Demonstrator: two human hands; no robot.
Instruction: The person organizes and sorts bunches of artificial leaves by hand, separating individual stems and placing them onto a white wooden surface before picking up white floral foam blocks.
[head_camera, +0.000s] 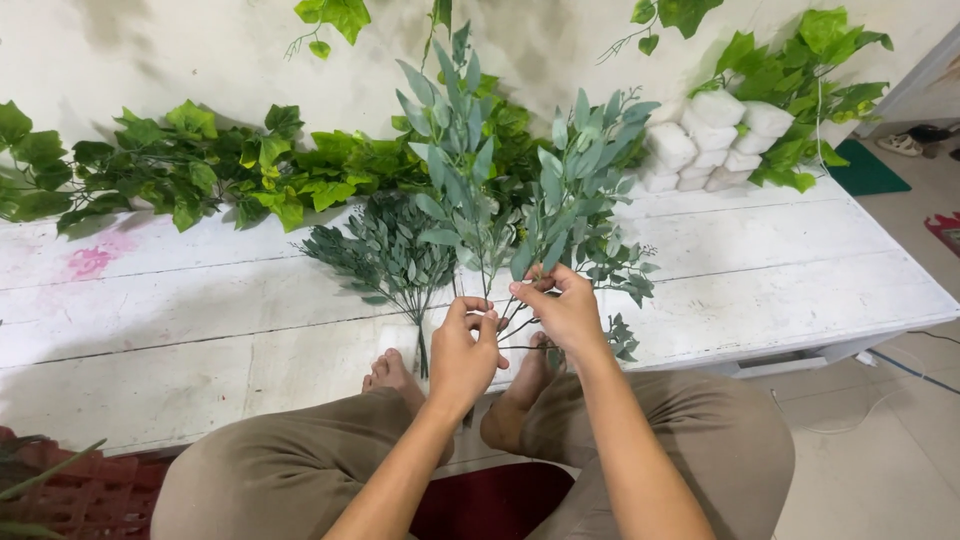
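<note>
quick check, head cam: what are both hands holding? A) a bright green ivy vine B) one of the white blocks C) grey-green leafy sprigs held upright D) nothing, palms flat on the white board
C: the left hand and right hand pinch the thin stems of grey-green leafy sprigs, which stand upright above the white board; the white blocks and ivy vines lie untouched farther back.

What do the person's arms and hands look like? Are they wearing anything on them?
Both arms are bare all the way up, with no sleeves in view. The left hand and the right hand wear no gloves, rings, watch or bracelets that show. Khaki trousers cover the legs.
</note>
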